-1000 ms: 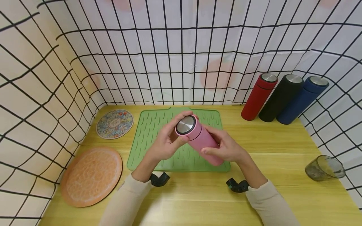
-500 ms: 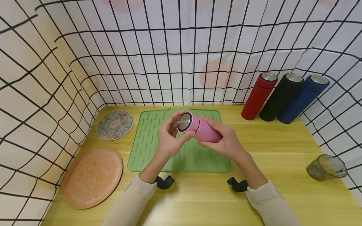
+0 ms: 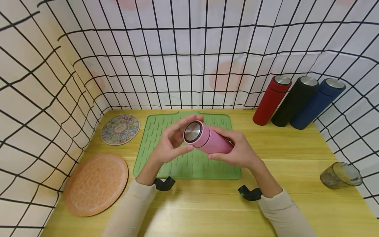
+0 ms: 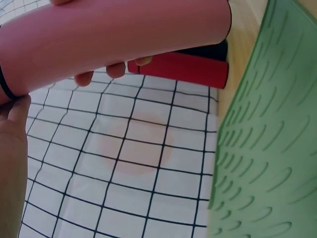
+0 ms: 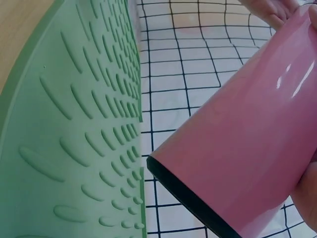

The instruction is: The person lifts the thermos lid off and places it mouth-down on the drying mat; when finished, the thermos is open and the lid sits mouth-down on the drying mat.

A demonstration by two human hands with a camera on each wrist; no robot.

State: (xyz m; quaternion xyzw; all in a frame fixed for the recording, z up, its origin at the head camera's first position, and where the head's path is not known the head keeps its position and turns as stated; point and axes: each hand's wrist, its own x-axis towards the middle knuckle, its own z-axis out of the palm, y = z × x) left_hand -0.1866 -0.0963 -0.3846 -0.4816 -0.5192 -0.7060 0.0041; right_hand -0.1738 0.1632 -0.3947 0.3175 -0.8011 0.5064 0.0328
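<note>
A pink thermos bottle [image 3: 217, 142] with a steel-topped lid [image 3: 193, 131] is held tilted in the air over a green ridged mat [image 3: 192, 169], lid toward the left. My right hand [image 3: 241, 149] grips the bottle's body from the right, thumb in front and fingers behind. At the lid, my left hand [image 3: 167, 146] has its thumb on the lower side and its fingers round the far side. The right wrist view shows the bottle's dark base rim [image 5: 190, 196] raised off the mat.
Red [image 3: 270, 102], black [image 3: 293, 103] and blue [image 3: 316, 105] bottles stand at the back right. A smoky glass [image 3: 333, 177] lies at the right. On the left are a patterned round mat [image 3: 119, 130] and an orange round board [image 3: 96, 184]. Wire-grid walls [image 3: 189, 65] enclose the table.
The bottle swung from steeply tilted to nearly level half a second ago, and now its lid faces slightly more upward. My left hand has shifted a little left, its thumb lower on the lid.
</note>
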